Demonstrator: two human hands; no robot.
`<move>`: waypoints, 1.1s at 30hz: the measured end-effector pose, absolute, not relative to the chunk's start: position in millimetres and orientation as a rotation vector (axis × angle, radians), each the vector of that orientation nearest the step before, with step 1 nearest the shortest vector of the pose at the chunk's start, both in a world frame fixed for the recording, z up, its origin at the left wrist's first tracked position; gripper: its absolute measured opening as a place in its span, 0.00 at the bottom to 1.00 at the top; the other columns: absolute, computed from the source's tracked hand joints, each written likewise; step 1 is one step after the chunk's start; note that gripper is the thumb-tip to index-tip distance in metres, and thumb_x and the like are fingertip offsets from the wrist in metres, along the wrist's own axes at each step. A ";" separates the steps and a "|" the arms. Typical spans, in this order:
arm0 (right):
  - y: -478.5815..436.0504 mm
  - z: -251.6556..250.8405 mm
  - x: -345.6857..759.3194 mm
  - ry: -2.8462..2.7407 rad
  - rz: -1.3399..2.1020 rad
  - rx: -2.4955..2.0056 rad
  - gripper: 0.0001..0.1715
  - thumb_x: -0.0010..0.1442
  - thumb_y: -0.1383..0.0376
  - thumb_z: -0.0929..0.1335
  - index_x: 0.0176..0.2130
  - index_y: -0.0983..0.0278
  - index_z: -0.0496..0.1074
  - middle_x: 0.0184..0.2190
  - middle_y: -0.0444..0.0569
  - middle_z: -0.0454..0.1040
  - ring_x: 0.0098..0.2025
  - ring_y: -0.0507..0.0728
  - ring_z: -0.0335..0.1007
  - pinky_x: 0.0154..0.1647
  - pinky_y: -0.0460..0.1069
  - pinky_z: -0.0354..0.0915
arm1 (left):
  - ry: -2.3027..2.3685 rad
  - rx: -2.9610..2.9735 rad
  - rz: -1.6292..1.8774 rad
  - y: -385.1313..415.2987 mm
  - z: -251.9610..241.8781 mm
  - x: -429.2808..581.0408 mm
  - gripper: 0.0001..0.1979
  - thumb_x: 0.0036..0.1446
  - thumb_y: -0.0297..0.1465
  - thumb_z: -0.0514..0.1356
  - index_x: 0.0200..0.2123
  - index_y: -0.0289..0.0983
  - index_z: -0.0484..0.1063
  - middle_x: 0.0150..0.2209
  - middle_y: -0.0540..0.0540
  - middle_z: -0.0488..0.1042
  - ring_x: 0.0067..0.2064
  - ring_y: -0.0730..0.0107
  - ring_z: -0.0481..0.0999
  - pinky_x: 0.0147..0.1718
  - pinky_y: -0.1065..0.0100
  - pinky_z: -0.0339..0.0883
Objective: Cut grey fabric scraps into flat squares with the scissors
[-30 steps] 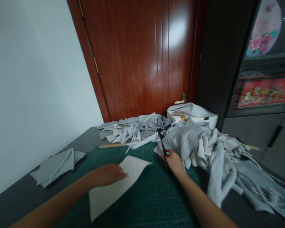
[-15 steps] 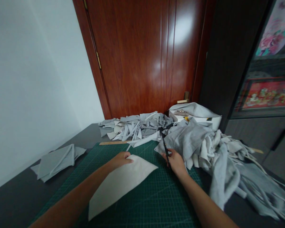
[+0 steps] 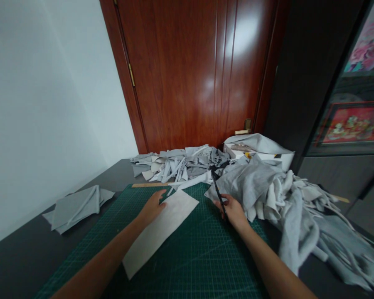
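Fingers parted, your left hand point(image 3: 152, 207) is at the edge of pale cloth point(image 3: 162, 232) over the green mat point(image 3: 205, 257); it looks light, limp, best pinched near a corner. Your right hand point(image 3: 234, 212) grips black scissors point(image 3: 217, 190) above the mat. Beyond it, gray scraps point(image 3: 187, 166) heap.

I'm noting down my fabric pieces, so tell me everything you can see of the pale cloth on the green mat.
The pale cloth is a plain, off-white, long piece that looks like soft fabric. It lies largely flat on the green mat, slanting from near left to far right, with a pointed corner at its far right. The left forearm hides some of its left edge. The left hand is open at that edge; whether the thumb touches it, I can't tell.
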State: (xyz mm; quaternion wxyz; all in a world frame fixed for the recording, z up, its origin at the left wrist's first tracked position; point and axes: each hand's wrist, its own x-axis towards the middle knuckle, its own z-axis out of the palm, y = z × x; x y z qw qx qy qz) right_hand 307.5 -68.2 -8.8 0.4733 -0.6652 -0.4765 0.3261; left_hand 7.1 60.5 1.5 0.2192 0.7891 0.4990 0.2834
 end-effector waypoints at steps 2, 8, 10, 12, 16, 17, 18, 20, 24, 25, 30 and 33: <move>-71.0 -5.9 305.7 -1.213 0.906 -1.575 0.29 0.54 0.51 0.70 0.49 0.65 0.66 0.18 0.37 0.66 0.15 0.50 0.63 0.15 0.44 0.58 | 1.489 2.276 0.749 56.6 -0.7 7.2 0.25 0.50 0.27 0.58 0.53 0.35 0.69 0.54 0.38 0.72 0.52 0.53 0.74 0.50 0.58 0.66; -88.8 10.9 296.4 -1.373 1.259 -1.439 0.31 0.44 0.48 0.75 0.38 0.67 0.69 0.18 0.37 0.67 0.16 0.48 0.62 0.15 0.43 0.60 | 1.647 2.370 0.750 45.9 -5.7 9.5 0.15 0.51 0.24 0.58 0.44 0.35 0.72 0.46 0.39 0.74 0.52 0.52 0.70 0.53 0.55 0.61; -96.4 17.5 296.4 -1.447 1.368 -1.377 0.28 0.45 0.47 0.75 0.34 0.66 0.69 0.19 0.37 0.65 0.16 0.46 0.59 0.13 0.41 0.57 | 1.577 2.462 0.807 35.8 -6.7 13.0 0.13 0.52 0.23 0.57 0.42 0.36 0.71 0.45 0.40 0.72 0.52 0.54 0.68 0.54 0.56 0.59; -104.4 24.4 299.2 -1.500 1.442 -1.351 0.28 0.49 0.46 0.73 0.35 0.66 0.69 0.19 0.36 0.64 0.15 0.45 0.56 0.13 0.40 0.54 | 1.416 2.571 0.830 21.9 -6.6 17.9 0.09 0.54 0.22 0.56 0.39 0.37 0.70 0.44 0.42 0.71 0.51 0.57 0.68 0.53 0.58 0.59; -119.5 36.6 310.1 -1.629 1.567 -1.363 0.32 0.52 0.44 0.71 0.44 0.66 0.69 0.22 0.38 0.65 0.18 0.45 0.59 0.15 0.40 0.58 | 1.164 2.662 0.677 -5.4 -2.4 27.8 0.09 0.52 0.32 0.63 0.32 0.38 0.65 0.40 0.45 0.69 0.47 0.58 0.67 0.48 0.60 0.62; -122.5 38.3 312.9 -1.649 1.609 -1.378 0.34 0.52 0.43 0.71 0.46 0.66 0.69 0.23 0.38 0.65 0.19 0.45 0.60 0.16 0.40 0.59 | 1.146 2.672 0.617 -10.2 -0.3 29.5 0.12 0.50 0.34 0.66 0.32 0.38 0.64 0.40 0.45 0.69 0.47 0.57 0.67 0.48 0.60 0.62; -124.9 39.3 315.2 -1.653 1.644 -1.383 0.36 0.51 0.42 0.71 0.47 0.65 0.68 0.23 0.38 0.65 0.19 0.45 0.60 0.16 0.40 0.59 | 1.138 2.678 0.561 -14.0 2.2 30.7 0.14 0.48 0.35 0.67 0.31 0.38 0.64 0.40 0.45 0.68 0.48 0.56 0.66 0.47 0.59 0.62; -127.8 38.9 318.1 -1.639 1.717 -1.371 0.39 0.50 0.41 0.71 0.50 0.65 0.67 0.24 0.38 0.65 0.20 0.45 0.61 0.17 0.40 0.60 | 1.141 2.688 0.484 -19.3 7.7 32.3 0.12 0.48 0.33 0.66 0.31 0.38 0.65 0.41 0.45 0.68 0.49 0.56 0.66 0.48 0.59 0.61; -127.1 33.6 316.8 -1.584 1.784 -1.320 0.46 0.50 0.40 0.71 0.56 0.64 0.62 0.25 0.39 0.67 0.21 0.46 0.63 0.17 0.40 0.61 | 1.168 2.743 0.435 -25.4 13.9 34.8 0.05 0.50 0.26 0.60 0.31 0.38 0.67 0.41 0.44 0.69 0.49 0.56 0.67 0.50 0.59 0.60; -126.8 32.2 315.8 -1.577 1.793 -1.319 0.47 0.50 0.40 0.71 0.57 0.64 0.61 0.25 0.39 0.68 0.20 0.46 0.64 0.17 0.41 0.61 | 1.172 2.760 0.435 -26.1 13.1 35.1 0.04 0.51 0.25 0.59 0.31 0.38 0.68 0.41 0.43 0.69 0.49 0.55 0.67 0.49 0.58 0.61; -137.5 21.1 318.1 -1.530 1.834 -1.296 0.50 0.50 0.40 0.71 0.61 0.65 0.60 0.26 0.42 0.71 0.21 0.48 0.67 0.18 0.41 0.62 | 1.127 2.754 0.641 -22.3 -3.2 30.1 0.06 0.51 0.22 0.56 0.31 0.38 0.67 0.39 0.44 0.70 0.47 0.56 0.68 0.48 0.58 0.62; -151.4 10.8 327.2 -1.510 1.891 -1.209 0.55 0.51 0.38 0.69 0.65 0.65 0.56 0.28 0.48 0.75 0.24 0.53 0.74 0.18 0.43 0.65 | 1.100 2.650 0.801 -17.2 -11.4 25.7 0.06 0.51 0.22 0.57 0.30 0.39 0.66 0.36 0.46 0.70 0.44 0.59 0.69 0.46 0.60 0.62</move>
